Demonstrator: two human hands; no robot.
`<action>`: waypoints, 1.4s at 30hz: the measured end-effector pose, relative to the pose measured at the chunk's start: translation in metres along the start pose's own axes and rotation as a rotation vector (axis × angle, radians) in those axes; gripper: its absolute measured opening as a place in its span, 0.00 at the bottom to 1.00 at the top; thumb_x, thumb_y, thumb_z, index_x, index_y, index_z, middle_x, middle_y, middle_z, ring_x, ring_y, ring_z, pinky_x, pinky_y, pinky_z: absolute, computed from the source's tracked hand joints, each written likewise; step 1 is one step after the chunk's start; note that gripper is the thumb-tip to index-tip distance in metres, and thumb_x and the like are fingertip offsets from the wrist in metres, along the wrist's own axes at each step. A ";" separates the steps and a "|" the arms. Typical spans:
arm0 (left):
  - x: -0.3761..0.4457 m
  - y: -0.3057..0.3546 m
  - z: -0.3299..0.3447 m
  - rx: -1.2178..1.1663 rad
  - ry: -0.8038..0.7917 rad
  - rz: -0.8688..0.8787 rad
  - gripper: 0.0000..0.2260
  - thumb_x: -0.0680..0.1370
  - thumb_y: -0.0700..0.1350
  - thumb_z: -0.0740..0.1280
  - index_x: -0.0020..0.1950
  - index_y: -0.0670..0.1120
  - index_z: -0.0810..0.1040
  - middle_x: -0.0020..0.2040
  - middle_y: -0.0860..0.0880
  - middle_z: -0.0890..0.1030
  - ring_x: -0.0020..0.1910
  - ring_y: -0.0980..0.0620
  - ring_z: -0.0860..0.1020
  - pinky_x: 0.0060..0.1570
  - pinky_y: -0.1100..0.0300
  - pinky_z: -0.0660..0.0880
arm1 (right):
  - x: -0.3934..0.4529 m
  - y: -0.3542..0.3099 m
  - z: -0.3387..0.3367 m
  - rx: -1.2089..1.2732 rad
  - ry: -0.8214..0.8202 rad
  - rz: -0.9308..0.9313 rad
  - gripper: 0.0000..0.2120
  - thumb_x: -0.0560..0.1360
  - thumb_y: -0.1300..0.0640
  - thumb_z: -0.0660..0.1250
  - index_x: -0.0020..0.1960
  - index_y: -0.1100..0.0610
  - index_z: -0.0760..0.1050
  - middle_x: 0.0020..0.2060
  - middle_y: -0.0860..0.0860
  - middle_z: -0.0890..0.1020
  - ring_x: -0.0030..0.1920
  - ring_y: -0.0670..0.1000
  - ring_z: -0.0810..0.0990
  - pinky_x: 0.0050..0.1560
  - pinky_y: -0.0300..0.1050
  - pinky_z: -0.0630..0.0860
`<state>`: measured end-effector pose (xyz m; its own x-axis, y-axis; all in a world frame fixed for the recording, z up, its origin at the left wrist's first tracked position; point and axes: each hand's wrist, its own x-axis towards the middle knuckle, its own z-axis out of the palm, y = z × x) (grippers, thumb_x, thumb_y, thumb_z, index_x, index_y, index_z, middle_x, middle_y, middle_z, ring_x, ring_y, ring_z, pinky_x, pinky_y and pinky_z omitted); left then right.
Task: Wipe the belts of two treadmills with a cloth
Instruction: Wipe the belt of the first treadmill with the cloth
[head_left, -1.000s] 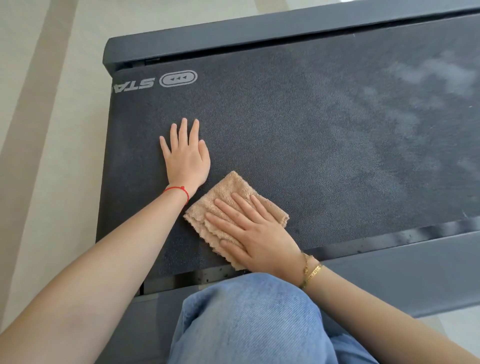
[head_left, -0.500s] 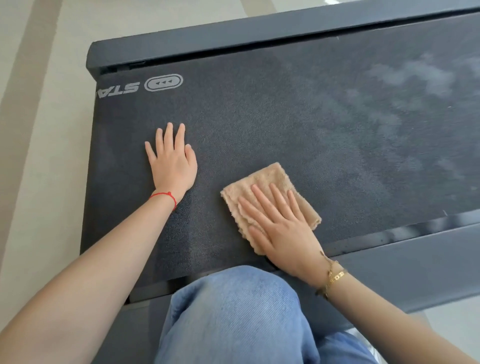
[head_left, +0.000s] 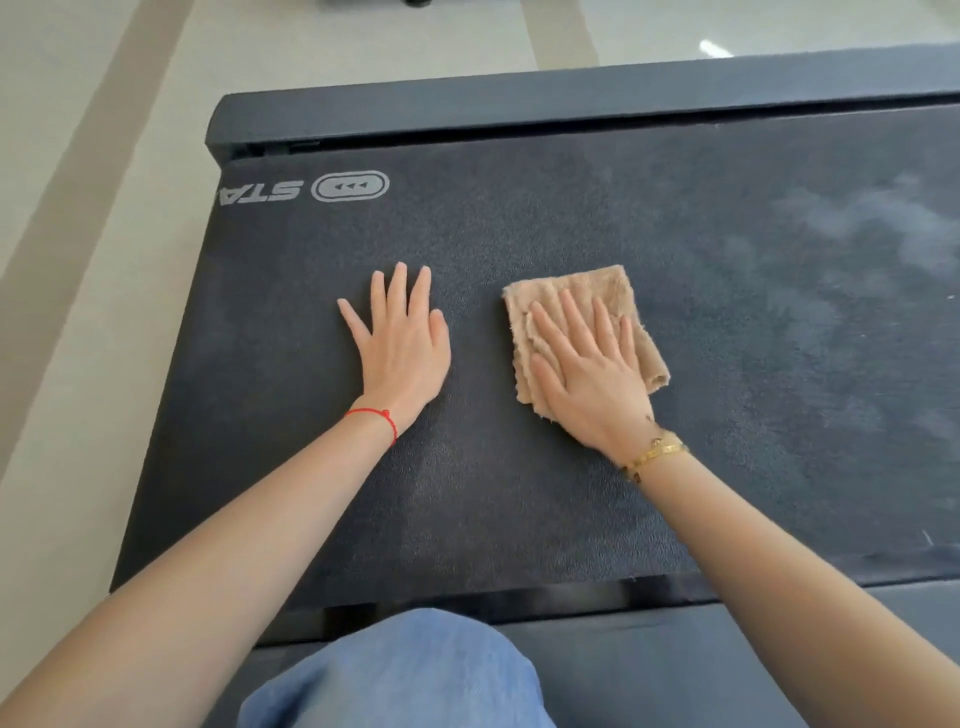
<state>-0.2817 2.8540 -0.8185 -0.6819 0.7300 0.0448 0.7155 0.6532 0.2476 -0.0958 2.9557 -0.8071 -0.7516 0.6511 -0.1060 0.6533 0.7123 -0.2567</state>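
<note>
A dark treadmill belt (head_left: 571, 218) fills most of the view, with pale dusty patches toward its right side. A folded tan cloth (head_left: 576, 291) lies on the belt near the middle. My right hand (head_left: 587, 369) presses flat on the cloth with straight, spread fingers. My left hand (head_left: 402, 345) rests flat on the bare belt to the left of the cloth, fingers straight. A gap of belt separates the two hands.
The treadmill's grey end cover (head_left: 519, 111) runs along the far edge and its side rail (head_left: 727, 654) along the near edge. A white logo (head_left: 350, 186) is printed on the belt at far left. My knee in blue jeans (head_left: 405, 675) is at the bottom. Pale floor (head_left: 93, 260) lies to the left.
My right hand has slid the cloth away from me and to the right across the belt, off the near edge. My left hand stays flat in about the same spot.
</note>
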 end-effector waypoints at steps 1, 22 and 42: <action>0.005 0.007 0.002 -0.008 0.002 -0.001 0.24 0.84 0.49 0.51 0.81 0.51 0.54 0.81 0.48 0.53 0.80 0.46 0.47 0.74 0.32 0.42 | 0.001 -0.001 0.001 -0.008 -0.006 -0.066 0.27 0.83 0.40 0.43 0.80 0.41 0.43 0.79 0.43 0.42 0.79 0.52 0.36 0.77 0.55 0.34; 0.042 0.043 0.024 0.133 0.018 -0.067 0.26 0.82 0.54 0.43 0.81 0.55 0.52 0.81 0.51 0.54 0.80 0.47 0.50 0.74 0.34 0.49 | 0.215 0.049 -0.030 -0.006 -0.042 -0.261 0.27 0.82 0.39 0.44 0.80 0.41 0.47 0.80 0.42 0.44 0.79 0.52 0.40 0.76 0.53 0.34; 0.046 0.048 0.019 0.156 -0.012 -0.087 0.26 0.81 0.55 0.43 0.81 0.57 0.51 0.81 0.53 0.53 0.80 0.48 0.50 0.75 0.35 0.49 | 0.228 0.143 -0.059 -0.043 -0.003 0.012 0.28 0.81 0.37 0.45 0.79 0.38 0.44 0.80 0.44 0.43 0.79 0.56 0.41 0.77 0.57 0.35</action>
<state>-0.2756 2.9225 -0.8233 -0.7410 0.6713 0.0176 0.6695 0.7365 0.0970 -0.1682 3.2212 -0.8117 -0.7437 0.6590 -0.1122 0.6658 0.7149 -0.2136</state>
